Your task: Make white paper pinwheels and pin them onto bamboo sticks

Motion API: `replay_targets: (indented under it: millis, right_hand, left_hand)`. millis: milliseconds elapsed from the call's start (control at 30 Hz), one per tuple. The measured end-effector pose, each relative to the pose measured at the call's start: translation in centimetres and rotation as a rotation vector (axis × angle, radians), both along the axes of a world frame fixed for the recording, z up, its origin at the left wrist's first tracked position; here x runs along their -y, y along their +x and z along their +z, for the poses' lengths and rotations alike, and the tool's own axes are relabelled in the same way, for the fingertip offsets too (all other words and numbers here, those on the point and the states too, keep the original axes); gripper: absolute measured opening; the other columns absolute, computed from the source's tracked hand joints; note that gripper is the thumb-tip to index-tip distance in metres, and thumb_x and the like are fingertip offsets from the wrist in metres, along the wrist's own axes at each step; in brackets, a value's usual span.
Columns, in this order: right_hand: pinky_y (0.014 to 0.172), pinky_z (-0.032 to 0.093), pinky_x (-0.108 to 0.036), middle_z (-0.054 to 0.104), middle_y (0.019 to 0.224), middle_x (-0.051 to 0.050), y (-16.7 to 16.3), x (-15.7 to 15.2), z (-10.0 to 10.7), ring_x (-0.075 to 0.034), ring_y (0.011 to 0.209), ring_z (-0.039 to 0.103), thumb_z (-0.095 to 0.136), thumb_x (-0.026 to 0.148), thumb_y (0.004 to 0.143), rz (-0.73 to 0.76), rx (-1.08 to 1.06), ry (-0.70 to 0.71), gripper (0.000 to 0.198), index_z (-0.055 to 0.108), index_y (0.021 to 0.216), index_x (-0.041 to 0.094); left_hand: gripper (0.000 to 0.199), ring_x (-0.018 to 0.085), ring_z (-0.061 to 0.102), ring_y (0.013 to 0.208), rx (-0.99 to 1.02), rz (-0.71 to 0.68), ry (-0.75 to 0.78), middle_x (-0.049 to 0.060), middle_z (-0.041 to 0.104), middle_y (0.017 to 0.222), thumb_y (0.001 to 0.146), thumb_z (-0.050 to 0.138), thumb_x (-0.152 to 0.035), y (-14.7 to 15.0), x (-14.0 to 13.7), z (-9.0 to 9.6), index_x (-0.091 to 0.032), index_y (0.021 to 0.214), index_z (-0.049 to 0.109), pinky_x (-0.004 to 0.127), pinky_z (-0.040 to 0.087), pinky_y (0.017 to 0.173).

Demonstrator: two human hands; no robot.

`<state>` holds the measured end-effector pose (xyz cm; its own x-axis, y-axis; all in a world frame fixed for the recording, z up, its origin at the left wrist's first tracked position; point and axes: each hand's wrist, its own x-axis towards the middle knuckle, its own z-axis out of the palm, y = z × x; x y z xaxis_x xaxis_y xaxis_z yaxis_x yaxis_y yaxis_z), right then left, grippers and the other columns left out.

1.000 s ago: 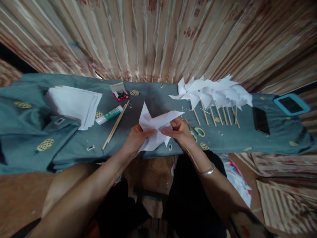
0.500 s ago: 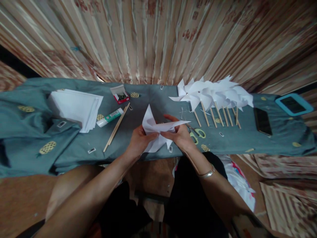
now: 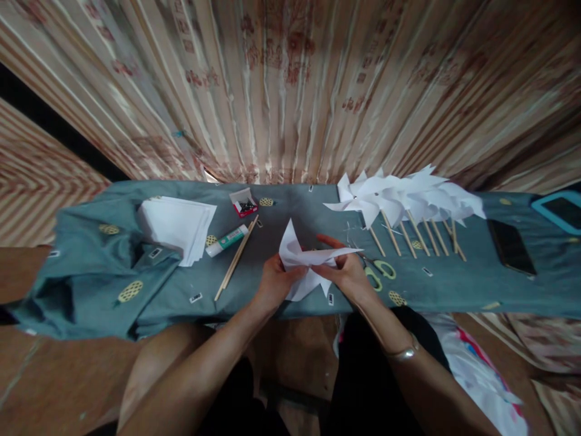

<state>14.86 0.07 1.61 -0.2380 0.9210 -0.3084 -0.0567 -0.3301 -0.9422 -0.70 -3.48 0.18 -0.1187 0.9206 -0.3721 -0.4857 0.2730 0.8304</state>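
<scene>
As my left hand (image 3: 273, 281) and right hand (image 3: 350, 274) pinch the paper pinwheel (image 3: 298, 259) by the near edge of the worktop (image 3: 447, 290), slackened pressure could, I judge, unfurl it.

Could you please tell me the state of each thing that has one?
Held paper: folded inward, pinched in left hand and right hand.
Red box: open, small dark pieces inside.
Glue stick: lying on its side.
Loose sticks: bare, lying together.
Paper stack: uneven edges.
Pinwheels: assembled, overlapping.
Scissors: lying down, blades partly hidden.
Phone: screen dark.
Tablet: screen dark.
Tablecloth: bunched at the left end.
</scene>
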Motion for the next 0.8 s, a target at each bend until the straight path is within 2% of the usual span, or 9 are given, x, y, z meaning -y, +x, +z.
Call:
replay_targets:
  millis: [67,200,267,367,467,533,600,667,800]
  right_hand:
    - [0.07,0.057,-0.029,0.077,0.077,0.003,0.4,-0.3,-0.3,-0.019,0.073,0.072,0.091,0.029,0.053,-0.021,-0.029,0.071,0.069,0.066,0.118,0.023]
    - [0.088,0.055,-0.034,0.079,0.093,-0.003,1.1,-1.4,-1.7,-0.019,0.088,0.072,0.082,0.048,0.068,-0.165,-0.054,0.194,0.037,0.076,0.095,0.023]
    - [0.093,0.053,-0.037,0.079,0.091,-0.004,1.1,-1.8,-2.7,-0.019,0.088,0.072,0.083,0.049,0.066,-0.228,-0.028,0.196,0.036,0.078,0.09,0.024]
    - [0.088,0.055,-0.039,0.079,0.083,-0.003,0.5,-2.2,-3.8,-0.02,0.08,0.071,0.085,0.048,0.061,-0.249,0.05,0.216,0.033,0.077,0.083,0.024]
    - [0.084,0.056,-0.04,0.078,0.081,-0.002,-1.1,-2.5,-3.5,-0.02,0.077,0.071,0.077,0.045,0.071,-0.156,0.216,0.331,0.024,0.077,0.082,0.024]
    - [0.086,0.055,-0.041,0.078,0.087,-0.003,-2.8,-3.2,-2.4,-0.021,0.083,0.071,0.069,0.038,0.081,-0.038,0.37,0.492,0.016,0.076,0.085,0.024]
    - [0.097,0.051,-0.042,0.077,0.103,-0.005,-5.2,-4.6,-1.0,-0.023,0.1,0.07,0.064,0.027,0.085,0.112,0.499,0.721,0.014,0.076,0.089,0.023]
    - [0.102,0.047,-0.043,0.072,0.118,-0.008,-8.0,-6.5,0.4,-0.023,0.11,0.066,0.059,0.019,0.088,0.235,0.666,0.914,0.017,0.075,0.094,0.021]
    - [0.11,0.041,-0.043,0.059,0.139,-0.016,-14.0,-10.3,1.8,-0.027,0.128,0.053,0.056,0.013,0.09,0.425,0.954,1.174,0.02,0.075,0.096,0.013]
  left_hand:
    - [0.043,0.016,0.064,0.061,-0.012,0.012,-0.002,0.001,0.074,0.07,0.043,0.088,-0.025,-0.4,-0.1,0.2,-0.015,0.083,0.074,0.028,0.05,0.064]
    - [0.044,0.017,0.066,0.066,-0.063,0.104,0.016,0.002,0.075,0.075,0.042,0.087,-0.025,-2.3,-0.9,1.5,-0.015,0.083,0.074,0.028,0.051,0.066]
    - [0.04,0.017,0.066,0.065,-0.11,0.184,0.027,0.002,0.075,0.073,0.043,0.087,-0.027,-3.9,-1.5,2.4,-0.014,0.079,0.073,0.028,0.051,0.065]
    - [0.035,0.016,0.064,0.06,-0.175,0.355,0.062,0.001,0.072,0.065,0.044,0.086,-0.03,-7.1,-2.5,3.5,-0.013,0.071,0.071,0.027,0.052,0.061]
    - [0.032,0.016,0.067,0.066,-0.175,0.533,0.139,0.0,0.072,0.067,0.045,0.086,-0.026,-10.4,-3.3,4.5,-0.015,0.071,0.069,0.026,0.055,0.066]
    - [0.029,0.017,0.07,0.071,-0.165,0.651,0.213,-0.001,0.073,0.069,0.046,0.085,-0.022,-12.4,-3.5,5.0,-0.017,0.069,0.068,0.028,0.057,0.072]
    - [0.028,0.019,0.072,0.079,-0.16,0.73,0.274,0.0,0.075,0.075,0.047,0.083,-0.019,-14.1,-3.5,5.5,-0.018,0.07,0.066,0.029,0.059,0.077]
    - [0.026,0.02,0.072,0.083,-0.16,0.786,0.275,-0.001,0.075,0.075,0.049,0.082,-0.018,-15.4,-3.4,5.9,-0.018,0.069,0.065,0.03,0.06,0.076]
    - [0.019,0.02,0.072,0.093,-0.169,0.791,0.236,-0.006,0.074,0.072,0.057,0.08,-0.019,-16.7,-3.1,6.2,-0.021,0.07,0.066,0.03,0.059,0.079]
